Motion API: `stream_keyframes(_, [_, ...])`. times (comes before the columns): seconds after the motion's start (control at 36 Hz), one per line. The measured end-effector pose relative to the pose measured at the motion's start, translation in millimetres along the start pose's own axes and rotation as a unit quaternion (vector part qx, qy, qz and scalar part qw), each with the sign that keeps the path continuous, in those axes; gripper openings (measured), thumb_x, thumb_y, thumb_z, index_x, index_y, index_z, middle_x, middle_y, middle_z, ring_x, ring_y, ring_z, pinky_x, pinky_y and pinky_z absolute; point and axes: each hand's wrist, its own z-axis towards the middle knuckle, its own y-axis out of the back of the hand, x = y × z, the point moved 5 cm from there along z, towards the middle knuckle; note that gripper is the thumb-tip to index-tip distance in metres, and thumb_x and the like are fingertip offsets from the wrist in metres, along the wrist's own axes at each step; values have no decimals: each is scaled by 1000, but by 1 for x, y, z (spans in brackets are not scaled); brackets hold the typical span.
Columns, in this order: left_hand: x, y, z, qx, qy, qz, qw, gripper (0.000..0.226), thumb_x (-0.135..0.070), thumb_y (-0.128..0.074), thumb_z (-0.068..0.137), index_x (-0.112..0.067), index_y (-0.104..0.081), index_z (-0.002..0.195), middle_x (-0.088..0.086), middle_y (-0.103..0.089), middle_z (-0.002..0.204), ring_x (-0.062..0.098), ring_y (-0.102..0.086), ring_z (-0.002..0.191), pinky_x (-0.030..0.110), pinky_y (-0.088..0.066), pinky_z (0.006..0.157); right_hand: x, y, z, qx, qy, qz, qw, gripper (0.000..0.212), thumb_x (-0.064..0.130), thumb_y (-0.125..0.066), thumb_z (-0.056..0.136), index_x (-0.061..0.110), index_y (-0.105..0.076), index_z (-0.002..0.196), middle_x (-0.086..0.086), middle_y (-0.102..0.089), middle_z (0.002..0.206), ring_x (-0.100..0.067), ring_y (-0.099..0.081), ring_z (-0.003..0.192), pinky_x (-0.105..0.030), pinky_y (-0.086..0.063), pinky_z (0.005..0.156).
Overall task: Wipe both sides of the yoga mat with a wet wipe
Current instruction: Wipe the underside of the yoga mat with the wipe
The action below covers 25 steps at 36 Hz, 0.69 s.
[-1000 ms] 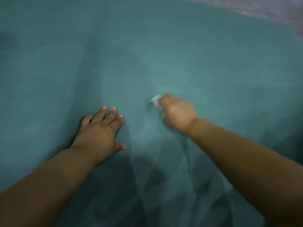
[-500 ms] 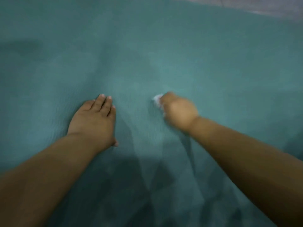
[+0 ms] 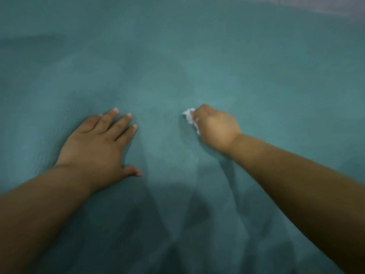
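the mat (image 3: 197, 66) fills nearly your whole view, teal and flat, with dim shadows across its near part. its far edge shows only at the top right, where a strip of pale floor (image 3: 316, 6) begins.

your left hand (image 3: 94, 147) lies palm down on the mat, fingers straight and a little spread, thumb out to the side, holding nothing. it rests left of centre.

your right hand (image 3: 215, 125) is just right of centre, knuckles up, fingers curled round the wipe (image 3: 190, 117). only a small white crumpled bit of the wipe shows, at the hand's left and far side; the rest is hidden under the fingers. the wipe looks pressed to the mat, though the blur there keeps you from seeing the contact itself.

the two hands are apart, with bare mat between them. both forearms reach in from the bottom corners.
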Motion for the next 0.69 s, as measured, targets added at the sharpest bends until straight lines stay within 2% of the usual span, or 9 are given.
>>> stream_keyframes(0.08, [-1, -14, -1, 43, 45, -6, 998, 104, -88, -14, 68, -24, -14, 151, -1, -10, 159, 24, -7, 146, 36, 3, 110, -57, 12, 25, -9, -260, -7, 966, 24, 17, -45, 93, 8, -56, 112, -16, -55, 117, -34, -55, 105, -36, -43, 83])
stream_keyframes(0.14, [2, -20, 0, 46, 60, -23, 997, 115, -89, 1, 55, -26, -10, 151, -5, -4, 159, 21, -1, 147, 34, 8, 111, -53, 9, 34, -25, -324, 11, 946, 28, 13, -44, 91, 6, -54, 116, -16, -53, 121, -33, -53, 110, -35, -42, 88])
stream_keyframes(0.19, [6, -28, 1, 57, 59, -26, 996, 122, -87, 9, 45, -26, 6, 151, -8, 10, 158, 17, 10, 146, 33, 10, 113, -19, -1, 39, -18, -293, 23, 956, 38, 10, -44, 89, 10, -50, 127, -12, -50, 127, -31, -52, 114, -35, -41, 93])
stream_keyframes(0.28, [6, -34, 1, 95, 70, -41, 992, 124, -93, 4, 46, -25, 18, 148, -11, 23, 155, 14, 17, 144, 33, 8, 116, 57, -24, 34, 13, -86, 50, 995, 50, 10, -53, 87, 21, -47, 135, -7, -51, 130, -23, -54, 115, -28, -42, 92])
stream_keyframes(0.33, [6, -35, 0, 97, 71, -44, 992, 117, -95, -12, 61, -23, 18, 149, -9, 24, 155, 14, 17, 144, 33, 7, 116, 97, -26, 16, 16, 74, 60, 995, 44, 10, -74, 71, 16, -65, 114, -8, -65, 100, -25, -67, 81, -27, -50, 58])
stream_keyframes(0.39, [6, -35, -2, 95, 76, -40, 992, 110, -88, -20, 69, -22, 17, 149, -8, 23, 155, 14, 17, 144, 33, 7, 117, 93, -21, 4, 1, 129, 46, 991, 38, 14, -83, 58, 16, -71, 94, -5, -64, 76, -24, -64, 54, -22, -40, 38])
stream_keyframes(0.5, [4, -39, -2, 108, 80, -47, 990, 107, -85, -21, 71, -21, 17, 149, -7, 23, 155, 16, 17, 145, 34, 7, 117, -10, -10, 14, 18, -112, -63, 992, 38, 16, -54, 85, 19, -55, 123, -11, -57, 114, -31, -59, 101, -35, -47, 75])
stream_keyframes(0.58, [4, -41, -2, 110, 78, -54, 989, 106, -84, -21, 72, -21, 17, 149, -7, 23, 156, 17, 16, 145, 35, 6, 117, -42, 4, -3, -43, -320, -4, 947, 33, 14, -41, 91, 11, -54, 122, -14, -54, 120, -33, -53, 109, -36, -41, 86])
stream_keyframes(0.69, [4, -37, -1, 113, 79, -58, 989, 104, -82, -21, 75, -20, 15, 149, -5, 21, 156, 18, 15, 145, 36, 5, 117, 51, -17, -28, -58, -247, 66, 965, 43, 10, -41, 87, 18, -57, 125, -10, -58, 119, -28, -62, 102, -32, -49, 82])
